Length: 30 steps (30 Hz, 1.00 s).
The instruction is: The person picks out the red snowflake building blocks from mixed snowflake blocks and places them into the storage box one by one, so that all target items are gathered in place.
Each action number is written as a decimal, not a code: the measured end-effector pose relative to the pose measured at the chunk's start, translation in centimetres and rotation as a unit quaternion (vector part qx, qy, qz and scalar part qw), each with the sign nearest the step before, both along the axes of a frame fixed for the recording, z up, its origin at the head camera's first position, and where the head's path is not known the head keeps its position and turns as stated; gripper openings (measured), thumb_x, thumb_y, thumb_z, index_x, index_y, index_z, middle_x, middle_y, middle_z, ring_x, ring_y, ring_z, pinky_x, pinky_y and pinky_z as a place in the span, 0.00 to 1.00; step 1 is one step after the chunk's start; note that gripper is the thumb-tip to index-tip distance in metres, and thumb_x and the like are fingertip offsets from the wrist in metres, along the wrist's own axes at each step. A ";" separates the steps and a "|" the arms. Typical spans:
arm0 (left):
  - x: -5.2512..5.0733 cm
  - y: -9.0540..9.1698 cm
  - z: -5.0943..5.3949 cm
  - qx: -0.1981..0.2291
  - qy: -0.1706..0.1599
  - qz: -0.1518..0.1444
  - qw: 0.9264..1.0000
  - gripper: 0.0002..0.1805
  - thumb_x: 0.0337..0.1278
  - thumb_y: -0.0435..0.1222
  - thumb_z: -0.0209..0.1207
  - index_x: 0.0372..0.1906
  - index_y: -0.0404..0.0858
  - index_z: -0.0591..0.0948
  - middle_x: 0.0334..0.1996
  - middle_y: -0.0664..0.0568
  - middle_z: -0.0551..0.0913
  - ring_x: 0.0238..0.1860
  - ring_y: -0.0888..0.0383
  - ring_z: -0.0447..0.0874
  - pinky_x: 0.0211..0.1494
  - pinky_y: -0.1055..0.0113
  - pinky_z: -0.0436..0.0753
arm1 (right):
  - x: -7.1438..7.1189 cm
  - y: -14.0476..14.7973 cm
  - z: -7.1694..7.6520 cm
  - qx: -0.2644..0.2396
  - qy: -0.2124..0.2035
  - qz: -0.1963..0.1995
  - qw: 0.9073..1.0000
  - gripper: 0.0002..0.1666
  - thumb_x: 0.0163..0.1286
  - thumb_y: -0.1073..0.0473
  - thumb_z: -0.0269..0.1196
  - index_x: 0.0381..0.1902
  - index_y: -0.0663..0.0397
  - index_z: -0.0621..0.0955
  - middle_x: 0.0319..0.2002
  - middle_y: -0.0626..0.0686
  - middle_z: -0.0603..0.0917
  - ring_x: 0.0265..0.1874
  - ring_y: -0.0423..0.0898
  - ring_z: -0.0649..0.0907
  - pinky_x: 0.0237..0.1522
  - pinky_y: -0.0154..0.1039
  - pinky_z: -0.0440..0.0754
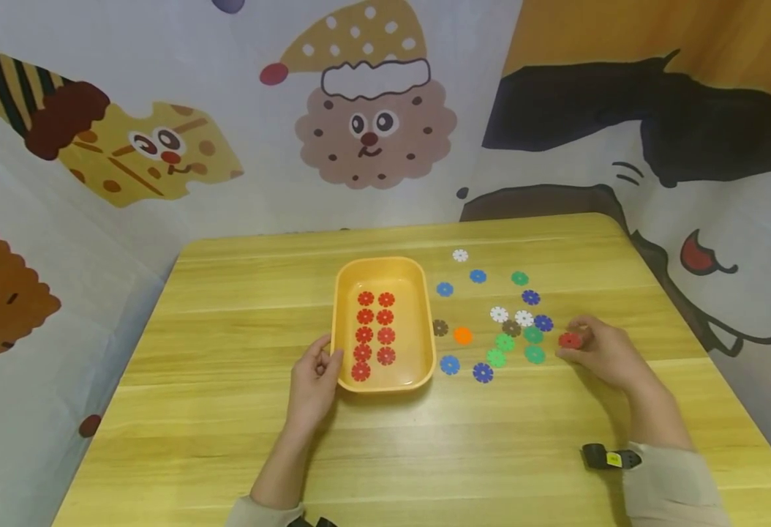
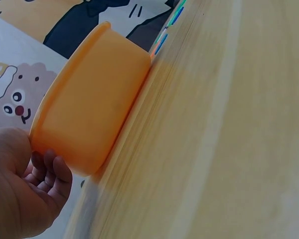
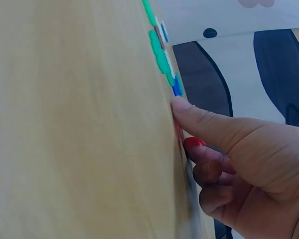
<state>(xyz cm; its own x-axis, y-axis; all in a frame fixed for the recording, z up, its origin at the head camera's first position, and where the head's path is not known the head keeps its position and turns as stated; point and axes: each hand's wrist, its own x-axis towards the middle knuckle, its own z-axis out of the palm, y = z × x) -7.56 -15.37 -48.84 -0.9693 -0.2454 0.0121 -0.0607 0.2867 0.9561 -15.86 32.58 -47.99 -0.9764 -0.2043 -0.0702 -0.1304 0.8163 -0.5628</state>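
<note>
A yellow-orange plastic tray (image 1: pixel 412 293) stands on the table, with several red snowflake discs (image 1: pixel 363 334) laid in two columns inside it. My left hand (image 1: pixel 313 384) holds the tray's near left side, its thumb at the rim and the other fingers curled against the outer wall (image 2: pixel 94 99). To the right of the loose discs, my right hand (image 1: pixel 606 355) pinches one red snowflake disc (image 1: pixel 570 340) between thumb and fingers. In the right wrist view the thumb hides most of that disc, and a red bit (image 3: pixel 194 142) shows at the fingertips.
Right of the tray, loose discs lie scattered: several blue, several green, white ones (image 1: pixel 499 314), brown ones (image 1: pixel 511 328) and an orange one (image 1: pixel 463 336). They lie on a wood-grain table (image 1: pixel 241 315). A cartoon-printed wall covering (image 1: pixel 241 66) rises behind the table's far edge.
</note>
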 end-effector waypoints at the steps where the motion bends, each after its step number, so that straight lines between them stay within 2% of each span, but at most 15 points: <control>1: 0.0 0.0 0.0 0.001 0.000 -0.001 1.000 0.22 0.71 0.34 0.60 0.65 0.31 0.76 0.25 0.49 0.74 0.22 0.62 0.69 0.23 0.74 0.70 | 0.0 0.0 0.0 0.001 0.003 0.002 1.000 0.32 0.65 0.51 0.73 0.57 0.67 0.76 0.39 0.61 0.84 0.37 0.55 0.83 0.37 0.47 0.79; 8: 0.0 0.0 0.1 0.000 -0.001 0.000 1.000 0.23 0.71 0.35 0.60 0.66 0.31 0.76 0.26 0.49 0.74 0.22 0.62 0.69 0.23 0.73 0.70 | -0.1 -0.8 0.6 0.014 0.045 0.015 0.999 0.27 0.66 0.51 0.72 0.51 0.68 0.81 0.34 0.57 0.86 0.34 0.52 0.83 0.36 0.47 0.80; 14: 0.0 0.0 0.1 0.002 -0.002 0.001 1.000 0.23 0.71 0.34 0.60 0.66 0.31 0.75 0.25 0.49 0.74 0.22 0.61 0.69 0.23 0.74 0.70 | -0.5 -2.6 1.1 -0.008 0.058 0.019 0.998 0.29 0.68 0.48 0.70 0.55 0.66 0.81 0.40 0.62 0.86 0.41 0.60 0.84 0.42 0.57 0.82; 18: 0.0 0.0 0.0 0.001 -0.002 0.000 1.000 0.23 0.71 0.35 0.60 0.66 0.31 0.75 0.26 0.49 0.74 0.22 0.62 0.68 0.23 0.74 0.70 | -0.9 -4.3 1.1 -0.032 0.059 0.028 0.997 0.26 0.67 0.49 0.71 0.54 0.63 0.82 0.34 0.56 0.85 0.34 0.53 0.83 0.34 0.45 0.83; 21: 0.0 -0.1 0.0 -0.001 -0.002 -0.001 1.000 0.23 0.71 0.35 0.60 0.66 0.31 0.75 0.26 0.49 0.74 0.22 0.62 0.69 0.23 0.73 0.70 | -1.3 -5.7 0.9 -0.050 0.061 0.043 0.996 0.25 0.66 0.51 0.72 0.54 0.61 0.82 0.28 0.50 0.81 0.26 0.46 0.78 0.24 0.36 0.77; 30: 0.1 0.0 0.1 -0.003 -0.009 0.004 1.000 0.23 0.71 0.35 0.60 0.67 0.32 0.75 0.26 0.49 0.74 0.22 0.61 0.69 0.23 0.73 0.70 | -1.7 -9.1 1.1 -0.080 0.067 0.091 0.990 0.21 0.64 0.54 0.73 0.52 0.58 0.84 0.28 0.47 0.81 0.24 0.45 0.77 0.23 0.35 0.77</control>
